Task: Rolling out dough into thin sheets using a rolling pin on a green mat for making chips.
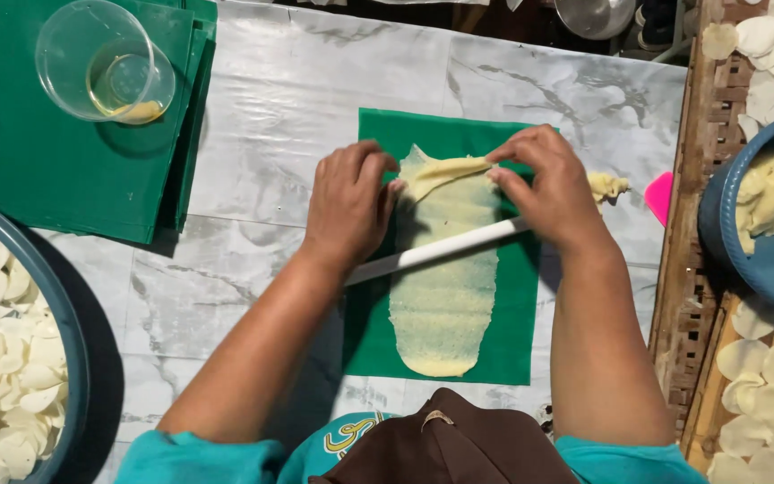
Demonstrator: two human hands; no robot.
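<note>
A thin, pale yellow sheet of dough [445, 305] lies stretched lengthwise on a green plastic sheet [512, 341] on the marble-patterned table [253, 134]. My left hand [347, 202] and my right hand [553, 184] pinch the far end of the dough and fold it back toward me. A white rod [445, 248] lies across the dough under my wrists. A small lump of dough [607, 185] sits just right of my right hand.
A stack of green sheets [55, 170] with a clear plastic cup of oil [105, 63] is at the far left. A basin of white discs [2, 376] stands near left. At right are a blue bowl of dough [763, 215], a pink scraper [660, 195] and a woven tray of discs [763, 376].
</note>
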